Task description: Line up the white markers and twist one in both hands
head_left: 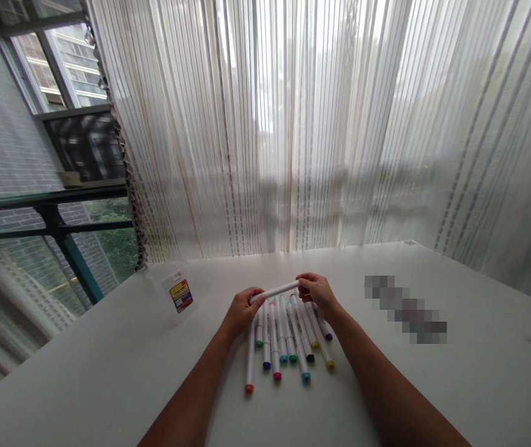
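Both hands hold one white marker (pixel 277 290) crosswise, a little above the white table (pixel 107 366). My left hand (pixel 241 310) pinches its left end and my right hand (pixel 317 293) pinches its right end. Beneath and just in front of the hands lie several white markers (pixel 288 341) side by side, their coloured caps pointing toward me: orange, green, blue, pink, teal, black, yellow. The far ends of those markers are hidden under my hands.
A clear plastic package with a yellow and red label (pixel 180 295) lies on the table to the left of the hands. A blurred patch (pixel 405 308) sits to the right. Sheer striped curtains (pixel 293 124) hang behind the table; a window (pixel 60 186) is at left.
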### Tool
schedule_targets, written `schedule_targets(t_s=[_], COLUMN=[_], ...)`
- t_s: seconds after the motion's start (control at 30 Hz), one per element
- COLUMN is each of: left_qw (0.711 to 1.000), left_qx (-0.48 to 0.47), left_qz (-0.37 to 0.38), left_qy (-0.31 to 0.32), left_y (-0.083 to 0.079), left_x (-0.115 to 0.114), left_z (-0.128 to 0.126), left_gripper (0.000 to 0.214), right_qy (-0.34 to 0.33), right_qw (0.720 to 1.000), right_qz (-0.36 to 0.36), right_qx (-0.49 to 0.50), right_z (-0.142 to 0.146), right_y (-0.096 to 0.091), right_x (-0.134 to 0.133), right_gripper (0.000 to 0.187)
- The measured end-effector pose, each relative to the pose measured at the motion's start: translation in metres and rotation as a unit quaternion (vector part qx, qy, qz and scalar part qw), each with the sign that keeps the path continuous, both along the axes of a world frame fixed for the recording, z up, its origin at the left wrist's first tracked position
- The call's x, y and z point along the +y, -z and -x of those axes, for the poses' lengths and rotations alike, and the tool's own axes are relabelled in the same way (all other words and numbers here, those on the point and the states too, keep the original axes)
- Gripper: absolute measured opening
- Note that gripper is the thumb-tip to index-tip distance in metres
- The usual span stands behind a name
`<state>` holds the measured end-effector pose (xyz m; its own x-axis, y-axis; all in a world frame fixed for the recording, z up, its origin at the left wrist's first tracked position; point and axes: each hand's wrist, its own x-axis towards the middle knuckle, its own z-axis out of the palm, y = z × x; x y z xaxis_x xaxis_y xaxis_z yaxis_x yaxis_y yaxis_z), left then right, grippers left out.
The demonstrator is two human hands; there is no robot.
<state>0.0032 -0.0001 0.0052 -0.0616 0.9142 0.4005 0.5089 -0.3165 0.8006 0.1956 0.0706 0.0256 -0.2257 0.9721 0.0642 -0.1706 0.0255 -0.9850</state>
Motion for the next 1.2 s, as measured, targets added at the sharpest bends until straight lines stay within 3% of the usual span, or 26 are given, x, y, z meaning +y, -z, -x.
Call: schedule_targets(t_s=[1.2], left_qw=[1.000], left_qx=[0.017], left_qz=[0.025], left_qy=[-0.008], left_y=[-0.0014], left_x=[0.0001], left_z=[0.0001], left_gripper=[0.031], right_qy=[0.011], right_qw=[1.000], right_qz=[-0.017], right_qx=[0.006], right_z=[0.0012], right_y=[0.0034], right_x=[0.0044], right_gripper=[0.011])
